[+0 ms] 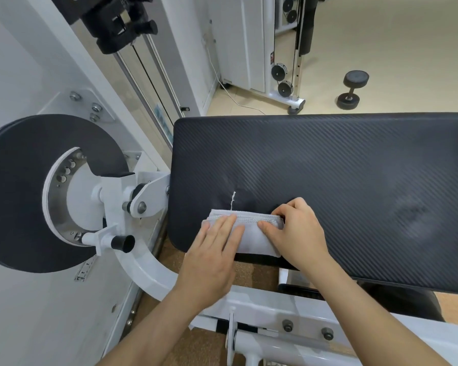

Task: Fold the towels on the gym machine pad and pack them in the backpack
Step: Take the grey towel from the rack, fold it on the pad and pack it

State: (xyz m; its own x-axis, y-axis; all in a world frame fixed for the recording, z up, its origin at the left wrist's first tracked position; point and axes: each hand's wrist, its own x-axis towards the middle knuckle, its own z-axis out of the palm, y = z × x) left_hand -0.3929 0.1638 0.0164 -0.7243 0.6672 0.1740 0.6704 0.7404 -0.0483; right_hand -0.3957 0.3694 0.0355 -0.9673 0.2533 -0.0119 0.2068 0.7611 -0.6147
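One folded towel [253, 243] lies on the pad [328, 159], left grip [212, 256] flat atop it, right grip [299, 233] pinching its end.

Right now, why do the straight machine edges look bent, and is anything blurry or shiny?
Head view: the wide-angle lens bows the pad edges; lighting is soft, with pale sheen patches on the pad; faint shadows under the left hand and right hand; towel sharp, far dumbbell slightly softer.

No readable text: the sticker [272, 58] on the far white machine [249, 48] is too small to read.
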